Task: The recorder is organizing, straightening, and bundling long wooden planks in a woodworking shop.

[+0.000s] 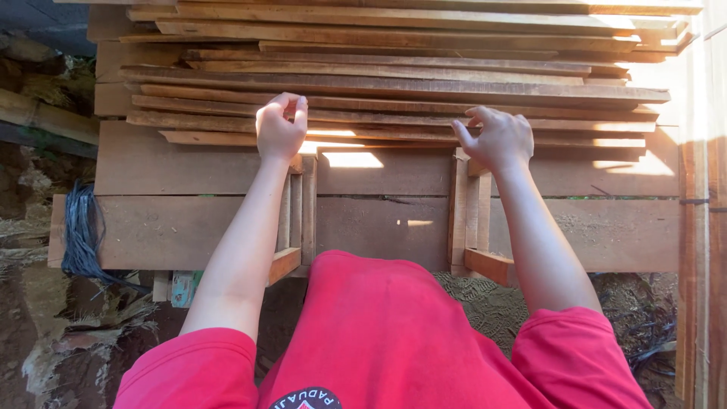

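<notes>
— What are the slats (pixel 394 91) made of?

— Bare wood, rough-sawn and matt, reddish-brown, with no varnish.

— And the wide boards (pixel 379 227) under the slats?

— Wood too, duller and greyer, coarse, dusted with pale sawdust.

— The small frames (pixel 466 220) resting against those boards?

— Unfinished wood, the cut ends orange and smoother.

— Anything not wood?

— Left of the boards hangs a bundle of cord (pixel 82 235), dark blue-grey and slightly shiny, likely plastic. The shirt (pixel 379 333) below the boards is red matt cloth.

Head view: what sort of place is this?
Likely an outdoor woodworking or timber yard. Rough-sawn planks lie stacked on a plank workbench, with bare dirt ground below. The left hand and right hand rest at the stack's edge.
</notes>
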